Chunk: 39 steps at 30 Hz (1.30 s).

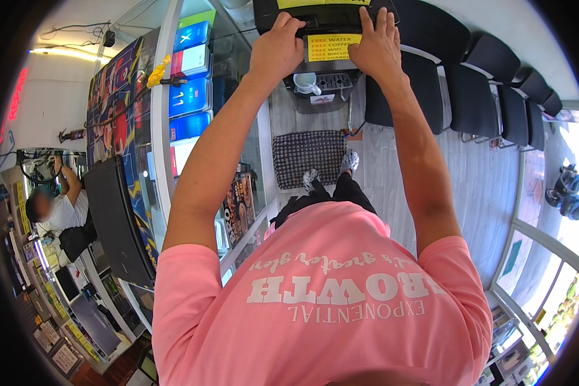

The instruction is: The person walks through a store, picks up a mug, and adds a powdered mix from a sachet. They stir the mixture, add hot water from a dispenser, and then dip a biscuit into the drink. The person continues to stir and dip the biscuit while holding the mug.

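Observation:
At the top of the view stands a black drinks machine (pixel 331 24) with yellow printed labels on its upper part and front. My left hand (pixel 276 48) is at its left side, fingers curled against the edge of the black top; part of the grip is hidden. Over on the right, my right hand (pixel 376 48) lies on the machine with its fingers stretched out, the thumb by the front yellow label (pixel 331 48). Below that label, a white mug (pixel 307 83) sits beside the slotted drip tray (pixel 335 81).
A glass display case (pixel 264 151) holding boxed goods runs along my left. Black chairs (pixel 418 90) line the right wall. A dark patterned mat (pixel 309 157) lies at my feet. Behind the counter at far left, a person (pixel 71 206) in white has raised arms.

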Available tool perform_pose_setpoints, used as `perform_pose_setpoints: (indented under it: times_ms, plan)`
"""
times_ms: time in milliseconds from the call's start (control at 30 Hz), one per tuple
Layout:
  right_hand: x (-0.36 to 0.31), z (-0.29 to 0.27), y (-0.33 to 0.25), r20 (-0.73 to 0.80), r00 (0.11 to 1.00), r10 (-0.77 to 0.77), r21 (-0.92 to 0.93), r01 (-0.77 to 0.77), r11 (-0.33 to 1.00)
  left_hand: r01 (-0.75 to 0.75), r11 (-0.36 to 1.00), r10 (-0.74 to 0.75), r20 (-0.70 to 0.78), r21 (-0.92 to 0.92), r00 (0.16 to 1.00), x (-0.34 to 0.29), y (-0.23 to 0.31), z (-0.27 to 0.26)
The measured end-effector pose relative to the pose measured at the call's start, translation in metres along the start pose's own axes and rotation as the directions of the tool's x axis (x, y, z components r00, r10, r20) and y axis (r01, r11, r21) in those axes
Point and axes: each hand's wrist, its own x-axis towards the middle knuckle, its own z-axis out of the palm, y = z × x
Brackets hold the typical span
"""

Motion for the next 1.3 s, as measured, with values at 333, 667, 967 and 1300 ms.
perform_pose_setpoints:
  times_ms: [333, 667, 967, 1300]
  plan:
    - [0.001, 0.023, 0.013, -0.059, 0.997, -0.049, -0.115, 0.042, 0.992, 0.024, 1.000, -0.024, -0.009, -0.007, 1.000, 0.000, -0.001, 0.003]
    - [0.001, 0.021, 0.015, -0.086, 0.991, -0.101, -0.115, 0.091, 0.989, 0.016, 0.999, -0.017, -0.037, -0.033, 0.999, 0.000, -0.004, 0.007]
    - [0.003, 0.019, 0.015, -0.055, 0.994, -0.092, -0.141, 0.084, 0.986, 0.033, 0.999, -0.034, -0.039, -0.036, 0.999, -0.001, -0.003, 0.007]
    - [0.003, 0.020, 0.018, -0.047, 0.994, -0.096, -0.150, 0.088, 0.985, 0.019, 1.000, -0.019, -0.036, -0.012, 0.999, -0.002, -0.004, 0.007]
